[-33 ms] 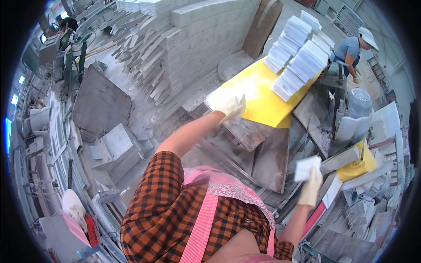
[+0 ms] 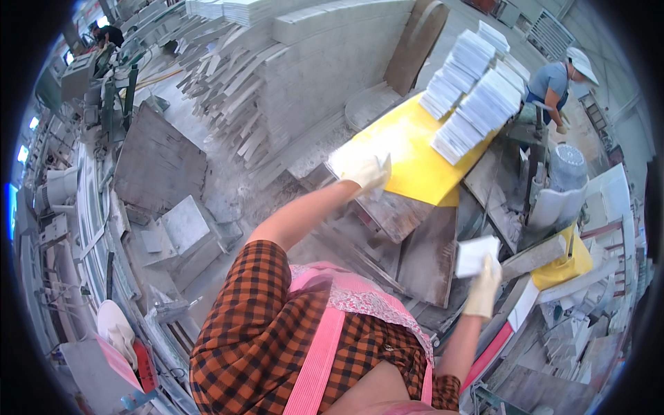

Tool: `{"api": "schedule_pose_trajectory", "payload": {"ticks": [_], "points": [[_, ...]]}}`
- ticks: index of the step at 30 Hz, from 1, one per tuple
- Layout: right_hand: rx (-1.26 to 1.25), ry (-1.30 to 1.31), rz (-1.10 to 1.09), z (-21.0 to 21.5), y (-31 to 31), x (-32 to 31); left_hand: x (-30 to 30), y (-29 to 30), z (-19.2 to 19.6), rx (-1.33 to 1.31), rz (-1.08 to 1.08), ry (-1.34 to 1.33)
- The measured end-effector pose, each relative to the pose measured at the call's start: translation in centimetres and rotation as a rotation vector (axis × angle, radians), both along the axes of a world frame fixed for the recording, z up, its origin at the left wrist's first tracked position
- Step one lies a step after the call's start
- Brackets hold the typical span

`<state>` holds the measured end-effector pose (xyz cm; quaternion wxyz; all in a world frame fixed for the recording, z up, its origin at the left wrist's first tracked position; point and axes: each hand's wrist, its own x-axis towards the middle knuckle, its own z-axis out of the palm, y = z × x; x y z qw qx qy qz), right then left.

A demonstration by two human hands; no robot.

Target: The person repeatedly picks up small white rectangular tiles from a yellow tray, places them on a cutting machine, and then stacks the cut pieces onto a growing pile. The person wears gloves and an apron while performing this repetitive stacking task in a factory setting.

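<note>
Yellow sheeting (image 2: 418, 149) bears tile stacks (image 2: 484, 107) ahead of the right hand (image 2: 485, 280), which pinches a white tile (image 2: 474, 257); the left hand (image 2: 370, 176) is too blurred to tell.

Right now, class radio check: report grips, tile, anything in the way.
Right grip on white tile. Left grip by yellow sheet, contents unclear. Stacked tiles occupy sheet's far end.

A flat white tile (image 2: 476, 256), four-cornered and plain, is held at the near right with its broad face showing — farther left, a pale piece (image 2: 384, 168), blurred and partly hidden, outline unclear
</note>
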<state>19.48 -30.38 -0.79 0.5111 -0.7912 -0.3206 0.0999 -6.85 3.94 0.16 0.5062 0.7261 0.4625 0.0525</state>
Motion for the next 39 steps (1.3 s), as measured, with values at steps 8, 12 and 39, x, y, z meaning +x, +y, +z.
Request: {"api": "schedule_pose_trajectory", "payload": {"ticks": [8,12,39], "points": [[0.277,0.353,0.047,-1.6,23.0,-16.0,1.0,0.8,-1.5,0.254,0.012,-0.015],[0.208,0.374,0.191,-4.4,26.9,-15.7,0.5,2.3,-2.3,0.182,-0.073,-0.057],[0.187,0.296,-0.412,-2.0,-15.1,-0.7,4.9,-2.6,-3.4,0.401,-0.016,0.013]]}}
